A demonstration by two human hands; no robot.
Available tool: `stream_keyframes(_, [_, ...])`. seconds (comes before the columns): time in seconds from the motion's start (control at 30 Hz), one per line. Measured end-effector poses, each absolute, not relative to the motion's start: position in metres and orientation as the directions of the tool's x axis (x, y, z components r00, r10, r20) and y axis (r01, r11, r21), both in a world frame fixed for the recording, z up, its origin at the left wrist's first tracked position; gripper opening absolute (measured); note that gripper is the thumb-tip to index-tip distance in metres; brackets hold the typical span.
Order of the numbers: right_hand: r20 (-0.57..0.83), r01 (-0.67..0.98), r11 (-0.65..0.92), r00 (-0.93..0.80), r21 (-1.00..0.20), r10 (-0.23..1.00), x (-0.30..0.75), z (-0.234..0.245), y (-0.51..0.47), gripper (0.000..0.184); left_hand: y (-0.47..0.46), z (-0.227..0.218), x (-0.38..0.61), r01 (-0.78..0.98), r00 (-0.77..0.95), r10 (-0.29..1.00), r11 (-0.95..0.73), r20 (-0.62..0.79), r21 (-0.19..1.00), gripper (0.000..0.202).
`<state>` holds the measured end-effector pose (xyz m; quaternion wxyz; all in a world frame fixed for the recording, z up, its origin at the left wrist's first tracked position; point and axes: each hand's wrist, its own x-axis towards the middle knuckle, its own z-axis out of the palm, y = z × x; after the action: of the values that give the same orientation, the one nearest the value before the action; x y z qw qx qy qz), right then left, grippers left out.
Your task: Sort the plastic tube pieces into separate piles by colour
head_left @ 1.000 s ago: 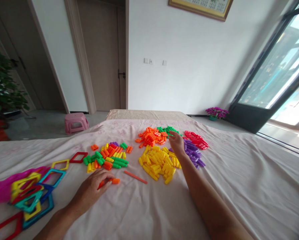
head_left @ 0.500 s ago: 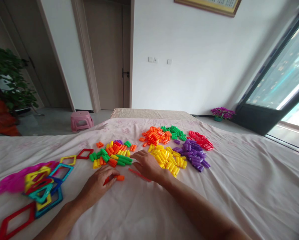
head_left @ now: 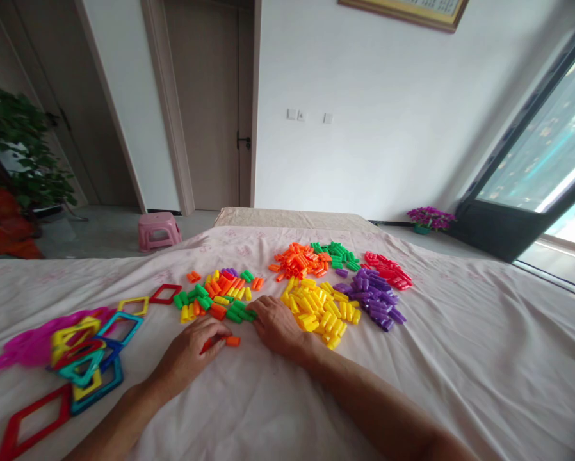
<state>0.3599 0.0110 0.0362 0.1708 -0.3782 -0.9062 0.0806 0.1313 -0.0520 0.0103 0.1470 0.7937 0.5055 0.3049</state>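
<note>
Held an orange tube (head_left: 233, 341) in the left hand (head_left: 191, 347), with fingers curled closely around it and one end sticking out toward the right hand (head_left: 276, 325). Rested the latter at the near right edge of the mixed pile (head_left: 215, 289), with fingers half bent and tips at the ends of the green tubes (head_left: 238, 312); could not tell whether gripped one or only touched it. Had the yellow pile (head_left: 319, 304) just beside the right hand, and the purple pile (head_left: 374, 294) next to it. Saw behind these the orange pile (head_left: 299, 261), the green pile (head_left: 336, 251) and the red pile (head_left: 388, 270), all on the cloth (head_left: 268, 410). Saw also, well to the left, several frames (head_left: 59, 339), partly overlapping a magenta piece (head_left: 28, 349).
</note>
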Motion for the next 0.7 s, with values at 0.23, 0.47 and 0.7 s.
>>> stream_keyframes(0.23, [0.263,0.636,0.706,-0.656,-0.311,0.707,0.354,0.034,0.009,0.039,-0.051,0.01,0.131,0.697,0.29,0.897,-0.437,0.335,0.568,0.019])
stream_keyframes(0.47, [0.338,0.509,0.729,-0.658,-0.458,0.672,0.357,0.04,0.001,0.032,-0.049,0.002,0.125,0.621,0.054,0.948,-0.278,0.314,0.733,0.041])
stream_keyframes(0.7, [0.413,0.377,0.769,-0.677,-0.516,0.609,0.354,0.041,-0.011,0.026,-0.053,0.013,0.128,0.621,0.152,0.952,-0.302,0.267,0.723,0.035])
